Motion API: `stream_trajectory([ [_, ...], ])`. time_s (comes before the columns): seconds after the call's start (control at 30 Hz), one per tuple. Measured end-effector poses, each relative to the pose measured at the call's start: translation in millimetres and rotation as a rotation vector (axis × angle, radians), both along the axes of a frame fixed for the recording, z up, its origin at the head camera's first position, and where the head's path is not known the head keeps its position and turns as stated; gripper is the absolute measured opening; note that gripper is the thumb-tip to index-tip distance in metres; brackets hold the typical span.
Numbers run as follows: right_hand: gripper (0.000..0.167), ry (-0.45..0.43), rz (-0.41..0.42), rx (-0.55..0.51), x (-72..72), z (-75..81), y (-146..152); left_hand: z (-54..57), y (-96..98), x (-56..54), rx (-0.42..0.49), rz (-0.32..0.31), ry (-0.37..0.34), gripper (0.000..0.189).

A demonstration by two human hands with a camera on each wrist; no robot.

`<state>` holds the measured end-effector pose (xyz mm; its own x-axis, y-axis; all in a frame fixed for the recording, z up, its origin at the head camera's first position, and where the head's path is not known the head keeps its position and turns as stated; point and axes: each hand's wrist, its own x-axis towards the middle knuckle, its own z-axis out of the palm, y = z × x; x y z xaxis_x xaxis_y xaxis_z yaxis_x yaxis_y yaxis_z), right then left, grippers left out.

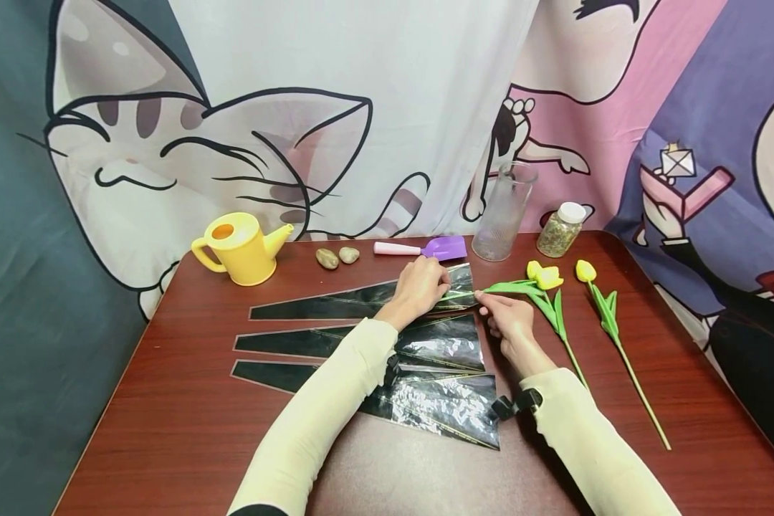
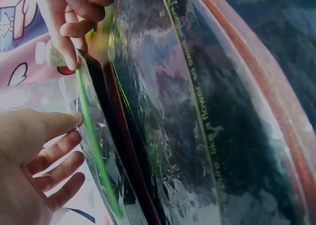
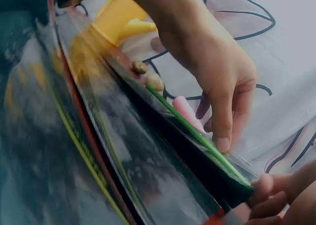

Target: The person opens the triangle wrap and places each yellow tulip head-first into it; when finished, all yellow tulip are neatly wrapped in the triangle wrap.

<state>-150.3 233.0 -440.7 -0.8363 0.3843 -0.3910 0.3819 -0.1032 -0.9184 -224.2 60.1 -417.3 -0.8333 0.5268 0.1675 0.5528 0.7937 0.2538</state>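
My left hand (image 1: 419, 287) is over the wide end of the farthest flower sleeve (image 1: 322, 304), a dark-backed, clear-fronted wrapper. In the left wrist view its thumb and forefinger pinch the sleeve's edge beside a green stem. My right hand (image 1: 508, 319) pinches the tulip stem (image 3: 207, 142) at the sleeve's mouth, fingertips right at the wrapper's corner. The stem lies lengthwise along the sleeve, its leaves (image 1: 512, 287) and yellow head outside to the right. A second tulip (image 1: 570, 351) lies just beyond my right hand, heads side by side; a third tulip (image 1: 626, 351) lies farther right.
Two more sleeves (image 1: 284, 342) lie nearer, under my left forearm. Along the back stand a yellow watering can (image 1: 248, 251), a clear vase (image 1: 499, 215) and a white-lidded jar (image 1: 560, 231). Two stones (image 1: 327, 259) and a purple toy shovel (image 1: 443, 248) lie between.
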Motion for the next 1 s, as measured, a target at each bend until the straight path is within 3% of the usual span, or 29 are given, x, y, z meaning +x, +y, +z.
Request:
stream_trajectory([
  [0.1, 0.033, -0.015, 0.176, 0.135, 3.5, 4.1, 6, -1.7, -0.5, -0.1, -0.010, 0.002, 0.002, 0.008],
  [0.17, 0.038, 0.028, 0.322, 0.311, 5.1, 10.5, 13, -2.7, -1.0, -0.6, -0.011, -0.001, 0.010, 0.009],
  [0.23, 0.036, 0.134, 0.426, 0.553, 5.7, 19.7, 23, -3.7, -1.7, -1.0, -0.011, -0.007, 0.018, 0.009],
  [0.3, 0.028, 0.280, 0.474, 0.805, 5.0, 29.9, 36, -4.6, -2.3, -1.6, -0.008, -0.010, 0.027, 0.009],
  [0.4, 0.014, 0.476, 0.473, 1.106, 1.8, 42.4, 58, -5.8, -2.8, -1.9, -0.005, -0.011, 0.031, 0.009],
  [0.5, 0.008, 0.583, 0.521, 1.272, -4.7, 46.3, 80, -6.6, -2.5, -1.6, -0.008, -0.013, 0.027, 0.009],
  [0.6, 0.012, 0.657, 0.640, 1.384, -12.4, 45.1, 97, -6.1, -2.6, -1.1, -0.013, -0.014, 0.023, 0.009],
  [0.73, 0.016, 0.726, 0.779, 1.457, -18.2, 39.8, 109, -6.3, -2.4, -1.0, -0.013, -0.013, 0.017, 0.009],
  [1.0, 0.017, 0.748, 0.793, 1.562, -22.5, 30.0, 111, -6.5, -3.4, -1.0, -0.008, -0.011, 0.026, 0.009],
])
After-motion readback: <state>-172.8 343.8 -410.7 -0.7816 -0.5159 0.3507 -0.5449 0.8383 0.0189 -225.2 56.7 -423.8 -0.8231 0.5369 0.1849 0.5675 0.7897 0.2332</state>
